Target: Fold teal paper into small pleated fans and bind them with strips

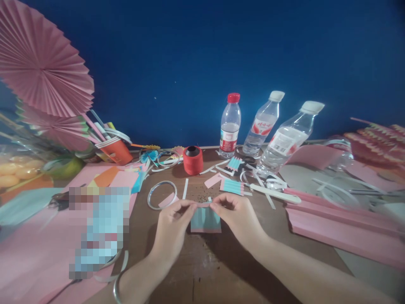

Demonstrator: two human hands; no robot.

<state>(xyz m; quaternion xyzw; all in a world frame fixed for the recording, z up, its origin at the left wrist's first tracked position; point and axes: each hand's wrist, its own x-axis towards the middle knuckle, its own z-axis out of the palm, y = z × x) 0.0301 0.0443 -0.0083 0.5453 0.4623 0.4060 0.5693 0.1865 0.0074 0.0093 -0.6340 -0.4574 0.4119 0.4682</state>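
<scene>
Wall (152,76): plain deep blue, rising behind everything beyond both hands.
Table (182,274): brown, beneath and between the hands, with dark specks scattered on it.
Pink sheet (34,249): spread flat, left of the left hand.
Pleated fan (41,67): pink paper, round, far beyond and to the left of the left hand.
Folded pink paper (341,230): right of the right hand, creased lengthwise.
Bottles: three clear plastic ones beyond the right hand; a red-capped bottle (230,131), then two white-capped bottles (262,126) appearing to lean right.
Right hand (237,213): thumb and fingertips pinched together on the right end of a small paper's far edge.
Left hand (172,223): pinching the left end of that same edge; a silvery bracelet (116,289) circles the wrist.
Cup (115,151): orange, tilted, filled with pens, beyond the left hand.
Small paper (205,221): pale blue with pink edges, held between the two hands, just above or on the table; which, I cannot tell.
Red spool (193,164): upright, straight beyond the left hand.
Pale ring (148,196): lying just beyond the left hand.
Pleated piece (232,187): blue and pink, just beyond the right hand.
White strip (185,188): narrow, beyond the left hand, near the ring.
</scene>
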